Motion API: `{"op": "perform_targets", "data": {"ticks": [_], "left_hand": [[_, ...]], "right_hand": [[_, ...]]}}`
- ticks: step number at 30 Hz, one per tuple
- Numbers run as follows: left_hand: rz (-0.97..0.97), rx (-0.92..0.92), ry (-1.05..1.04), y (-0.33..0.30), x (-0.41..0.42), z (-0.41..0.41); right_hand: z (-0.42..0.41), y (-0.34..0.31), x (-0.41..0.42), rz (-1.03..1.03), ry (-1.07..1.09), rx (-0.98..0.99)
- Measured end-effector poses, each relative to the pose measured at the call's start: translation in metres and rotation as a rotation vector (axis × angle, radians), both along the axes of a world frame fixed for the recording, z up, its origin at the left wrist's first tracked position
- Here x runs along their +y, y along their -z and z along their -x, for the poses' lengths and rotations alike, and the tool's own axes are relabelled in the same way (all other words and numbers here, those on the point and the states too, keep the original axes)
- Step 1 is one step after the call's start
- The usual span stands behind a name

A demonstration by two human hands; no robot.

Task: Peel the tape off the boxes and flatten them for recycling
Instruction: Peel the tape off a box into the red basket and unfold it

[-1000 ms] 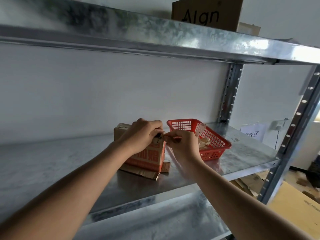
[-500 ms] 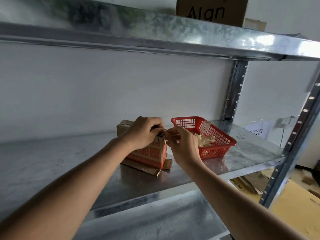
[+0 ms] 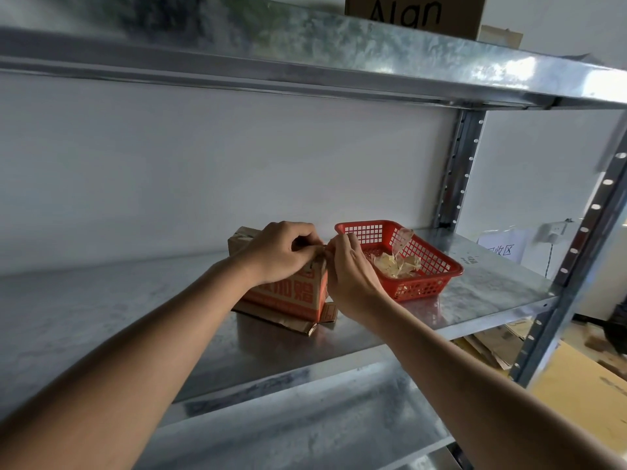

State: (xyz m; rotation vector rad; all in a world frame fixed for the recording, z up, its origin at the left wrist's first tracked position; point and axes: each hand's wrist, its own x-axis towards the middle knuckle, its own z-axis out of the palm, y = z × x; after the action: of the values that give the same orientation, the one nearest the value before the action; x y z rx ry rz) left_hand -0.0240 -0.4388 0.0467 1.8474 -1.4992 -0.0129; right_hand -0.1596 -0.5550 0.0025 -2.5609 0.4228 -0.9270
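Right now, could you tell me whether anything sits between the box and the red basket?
Nothing visible does. The right hand works at the box corner; the basket stands just beyond it on bare shelf.

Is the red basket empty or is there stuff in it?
Not empty. The red basket holds a heap of crumpled pale tape scraps.

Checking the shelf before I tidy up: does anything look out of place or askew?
Only one thing: a clear tape strip sticks up over the red basket rim instead of lying with the crumpled tape inside. The orange box stands on flattened cardboard.
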Motion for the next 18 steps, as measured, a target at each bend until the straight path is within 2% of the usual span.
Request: {"op": "perform_targets", "data": {"ticks": [6, 9, 12, 14, 18], "left_hand": [[0.018, -0.033, 0.034, 0.008, 0.007, 0.001], [0.003, -0.034, 0.045, 0.009, 0.008, -0.001], [-0.024, -0.052, 0.026, 0.010, 0.010, -0.003], [-0.019, -0.046, 0.022, 0.010, 0.011, -0.003], [0.010, -0.025, 0.040, 0.008, 0.014, 0.001]], "right_hand": [[0.006, -0.012, -0.015, 0.081, -0.083, 0.126], [0.007, -0.026, -0.018, -0.038, -0.082, 0.179], [0.011, -0.037, -0.020, -0.335, -0.141, 0.037], [0.014, -0.037, -0.023, -0.379, -0.208, -0.043], [0.020, -0.029, -0.025, -0.314, -0.234, -0.043]]}}
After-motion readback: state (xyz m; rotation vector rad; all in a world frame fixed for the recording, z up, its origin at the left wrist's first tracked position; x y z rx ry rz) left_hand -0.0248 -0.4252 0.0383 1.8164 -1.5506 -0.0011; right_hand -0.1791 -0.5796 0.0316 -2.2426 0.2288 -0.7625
